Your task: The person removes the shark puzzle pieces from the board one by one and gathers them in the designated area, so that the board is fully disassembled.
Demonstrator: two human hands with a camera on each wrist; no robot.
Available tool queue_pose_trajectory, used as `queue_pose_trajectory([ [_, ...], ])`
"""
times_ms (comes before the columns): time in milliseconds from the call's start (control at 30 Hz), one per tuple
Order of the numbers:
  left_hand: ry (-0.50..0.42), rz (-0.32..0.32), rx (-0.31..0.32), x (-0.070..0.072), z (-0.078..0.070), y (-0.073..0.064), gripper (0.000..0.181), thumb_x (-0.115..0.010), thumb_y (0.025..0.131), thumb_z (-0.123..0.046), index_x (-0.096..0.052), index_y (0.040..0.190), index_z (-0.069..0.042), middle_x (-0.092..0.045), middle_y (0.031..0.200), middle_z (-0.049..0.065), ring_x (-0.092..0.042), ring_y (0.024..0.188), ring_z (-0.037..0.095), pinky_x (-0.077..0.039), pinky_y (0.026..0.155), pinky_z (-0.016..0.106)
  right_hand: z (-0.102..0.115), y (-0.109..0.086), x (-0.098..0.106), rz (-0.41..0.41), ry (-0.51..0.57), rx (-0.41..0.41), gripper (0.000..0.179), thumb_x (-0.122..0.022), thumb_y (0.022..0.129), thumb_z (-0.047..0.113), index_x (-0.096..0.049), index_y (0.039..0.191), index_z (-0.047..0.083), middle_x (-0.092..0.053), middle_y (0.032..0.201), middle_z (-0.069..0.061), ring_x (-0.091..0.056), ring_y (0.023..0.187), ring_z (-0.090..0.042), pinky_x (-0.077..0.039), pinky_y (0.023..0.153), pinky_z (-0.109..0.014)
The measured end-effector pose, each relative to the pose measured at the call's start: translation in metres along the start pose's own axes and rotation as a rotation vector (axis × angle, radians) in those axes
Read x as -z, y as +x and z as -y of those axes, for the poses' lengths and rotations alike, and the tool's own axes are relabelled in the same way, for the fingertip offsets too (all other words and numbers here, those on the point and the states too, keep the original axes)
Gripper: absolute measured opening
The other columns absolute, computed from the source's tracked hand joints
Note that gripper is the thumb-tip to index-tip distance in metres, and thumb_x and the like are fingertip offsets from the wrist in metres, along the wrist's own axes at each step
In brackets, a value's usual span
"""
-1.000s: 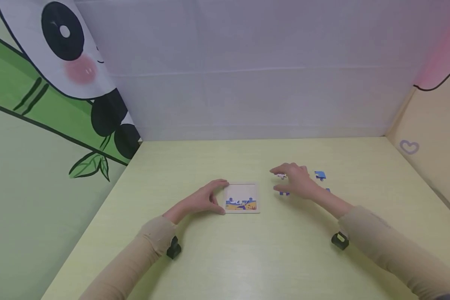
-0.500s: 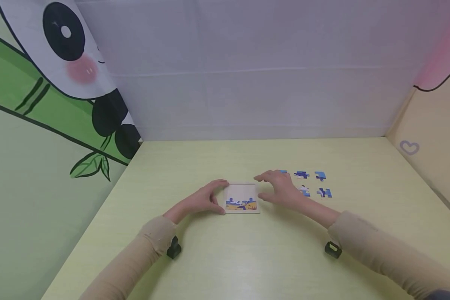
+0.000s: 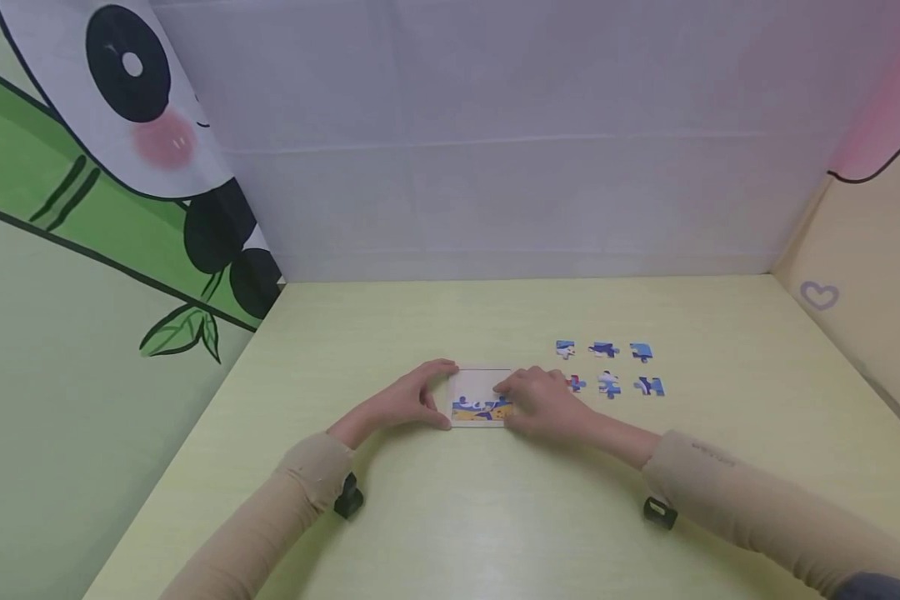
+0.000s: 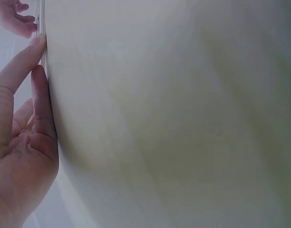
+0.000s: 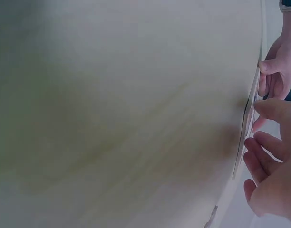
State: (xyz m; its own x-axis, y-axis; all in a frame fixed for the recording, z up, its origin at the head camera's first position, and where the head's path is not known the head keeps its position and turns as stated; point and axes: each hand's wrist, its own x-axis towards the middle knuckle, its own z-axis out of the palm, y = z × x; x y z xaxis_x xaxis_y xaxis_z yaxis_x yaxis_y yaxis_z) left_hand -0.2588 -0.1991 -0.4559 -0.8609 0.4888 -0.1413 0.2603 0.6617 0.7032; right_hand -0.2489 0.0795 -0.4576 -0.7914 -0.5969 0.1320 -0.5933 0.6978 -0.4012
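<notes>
My left hand (image 3: 400,403) grips the left side of the puzzle tray (image 3: 476,382), thumb at the near corner and a finger at the far one, the two spread along that whole side. My right hand (image 3: 550,408) is at the opposite side, thumb low by the near right corner, fingertips reaching in over the fitted pieces (image 3: 477,410); the right wrist view shows thumb and fingers parted, and I see no piece between them. The tray lies flat on the table (image 3: 495,508) between both hands. Its near part carries the fitted pieces, yellow with blue tabs; its far part is bare board. Six loose pieces (image 3: 609,383) lie beyond the right hand in two rows of three, one partly covered by that hand. I judge the step in hand to be squaring and pressing the near row. The next move, in my judgement, calls for the left hand to hold the tray steady while the right selects a loose piece matching the exposed tabs, turns it to suit, and presses it flush without lifting its neighbours.
</notes>
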Motion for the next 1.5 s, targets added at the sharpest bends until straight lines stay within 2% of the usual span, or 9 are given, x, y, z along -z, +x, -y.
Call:
queue_pose_trajectory([
  [467, 0.002, -0.001, 0.001, -0.002, 0.002, 0.002, 0.092, -0.084, 0.079, -0.02, -0.032, 0.154, -0.018, -0.02, 0.165, 0.004, -0.061, 0.076, 0.01, -0.048, 0.075, 0.024, 0.004, 0.004, 0.003, 0.063, 0.014, 0.042, 0.037, -0.076, 0.082, 0.018, -0.072, 0.118, 0.022, -0.063, 0.117, 0.0, -0.054, 0.106, -0.017, -0.036, 0.083, -0.035],
  [700, 0.002, -0.001, 0.006, -0.001, 0.002, 0.002, 0.093, -0.084, 0.078, -0.021, -0.032, 0.155, -0.019, -0.019, 0.166, 0.004, -0.061, 0.077, 0.01, -0.049, 0.077, 0.025, 0.005, 0.011, 0.006, 0.124, 0.09, 0.062, 0.037, -0.077, 0.08, 0.009, -0.073, 0.117, 0.014, -0.058, 0.112, -0.004, -0.053, 0.095, -0.013, -0.045, 0.084, -0.029],
  [1000, -0.003, -0.001, -0.003, -0.001, 0.001, 0.002, 0.093, -0.084, 0.078, -0.019, -0.032, 0.154, -0.017, -0.018, 0.166, 0.006, -0.062, 0.077, 0.01, -0.049, 0.076, 0.025, 0.011, 0.015, 0.016, 0.199, 0.096, 0.035, 0.039, -0.076, 0.08, 0.004, -0.072, 0.118, 0.008, -0.063, 0.111, -0.007, -0.056, 0.097, -0.016, -0.049, 0.088, -0.032],
  [1233, -0.004, -0.001, 0.0, -0.001, -0.001, 0.001, 0.093, -0.084, 0.077, -0.017, -0.032, 0.154, -0.017, -0.018, 0.166, 0.006, -0.061, 0.077, 0.01, -0.049, 0.074, 0.024, 0.008, 0.015, 0.017, 0.196, 0.091, 0.083, 0.039, -0.075, 0.08, 0.004, -0.072, 0.118, 0.007, -0.065, 0.111, -0.009, -0.059, 0.098, -0.018, -0.051, 0.087, -0.034],
  [1500, -0.015, 0.009, -0.008, -0.001, 0.003, 0.004, 0.092, -0.085, 0.077, -0.019, -0.034, 0.154, -0.017, -0.02, 0.165, 0.004, -0.06, 0.075, 0.01, -0.048, 0.074, 0.022, 0.004, 0.015, 0.012, 0.16, 0.097, 0.101, 0.039, -0.075, 0.078, 0.002, -0.072, 0.117, 0.009, -0.065, 0.113, -0.008, -0.059, 0.097, -0.016, -0.052, 0.085, -0.029],
])
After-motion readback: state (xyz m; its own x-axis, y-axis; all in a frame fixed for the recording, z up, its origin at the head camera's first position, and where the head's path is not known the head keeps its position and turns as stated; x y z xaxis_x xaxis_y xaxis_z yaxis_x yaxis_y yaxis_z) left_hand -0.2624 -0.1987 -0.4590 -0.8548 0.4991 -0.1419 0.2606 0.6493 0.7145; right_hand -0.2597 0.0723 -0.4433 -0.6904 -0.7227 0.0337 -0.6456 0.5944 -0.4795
